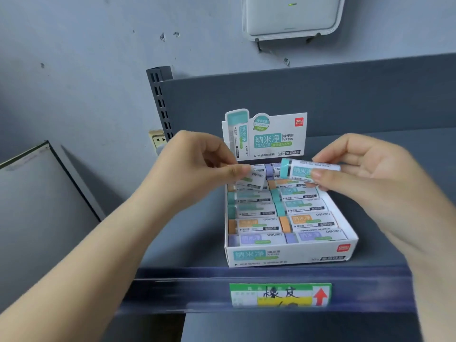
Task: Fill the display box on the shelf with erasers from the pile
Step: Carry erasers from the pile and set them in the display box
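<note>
A white display box (291,255) with an upright printed header card (266,134) stands on the grey shelf (187,243). Two columns of sleeved erasers (283,218) in teal, orange and purple lie inside it. My left hand (197,166) pinches a white-sleeved eraser (251,180) over the box's back left corner. My right hand (365,169) holds a teal-capped eraser (298,170) level above the back right rows. The two held erasers are close together, almost touching. The pile is out of view.
A price label (280,294) with a red arrow sits on the shelf's front rail. A slotted upright (161,104) and a wall socket (158,139) are at the back left. A white device (291,16) hangs on the wall above. A dark-framed panel (44,193) leans at left.
</note>
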Demonstrator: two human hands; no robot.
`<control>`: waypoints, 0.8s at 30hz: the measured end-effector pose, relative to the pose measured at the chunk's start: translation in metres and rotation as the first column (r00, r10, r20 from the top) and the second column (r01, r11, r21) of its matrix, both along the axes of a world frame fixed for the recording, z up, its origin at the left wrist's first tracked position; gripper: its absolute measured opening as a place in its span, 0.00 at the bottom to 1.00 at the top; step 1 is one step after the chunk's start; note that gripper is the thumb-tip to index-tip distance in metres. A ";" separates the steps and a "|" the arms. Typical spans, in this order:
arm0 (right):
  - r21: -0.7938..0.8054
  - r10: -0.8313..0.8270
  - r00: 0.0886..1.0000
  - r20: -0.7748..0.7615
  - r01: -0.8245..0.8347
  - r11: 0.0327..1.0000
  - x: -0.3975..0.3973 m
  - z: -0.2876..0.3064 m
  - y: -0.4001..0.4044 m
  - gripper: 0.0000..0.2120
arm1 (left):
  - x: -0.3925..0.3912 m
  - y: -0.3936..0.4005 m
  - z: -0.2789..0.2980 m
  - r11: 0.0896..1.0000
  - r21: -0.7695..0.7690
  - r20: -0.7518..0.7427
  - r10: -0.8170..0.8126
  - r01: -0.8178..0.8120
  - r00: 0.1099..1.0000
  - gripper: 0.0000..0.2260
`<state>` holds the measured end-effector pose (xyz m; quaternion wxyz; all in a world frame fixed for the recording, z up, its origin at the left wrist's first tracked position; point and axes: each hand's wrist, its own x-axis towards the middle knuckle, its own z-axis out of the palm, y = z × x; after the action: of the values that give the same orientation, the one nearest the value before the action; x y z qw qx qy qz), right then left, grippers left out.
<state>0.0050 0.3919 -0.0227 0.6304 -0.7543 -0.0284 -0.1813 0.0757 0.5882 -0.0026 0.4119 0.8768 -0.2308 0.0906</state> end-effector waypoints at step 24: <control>-0.611 -0.037 0.996 -0.085 -0.022 0.791 0.027 0.005 0.029 0.05 | 0.036 -0.006 -0.026 0.996 0.076 0.042 -0.046 0.043 0.998 0.09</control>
<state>0.0319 0.4214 -0.0178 0.3529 -0.9251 -0.0533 -0.1299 0.1113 0.5820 -0.0281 0.3756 0.8840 -0.2625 0.0921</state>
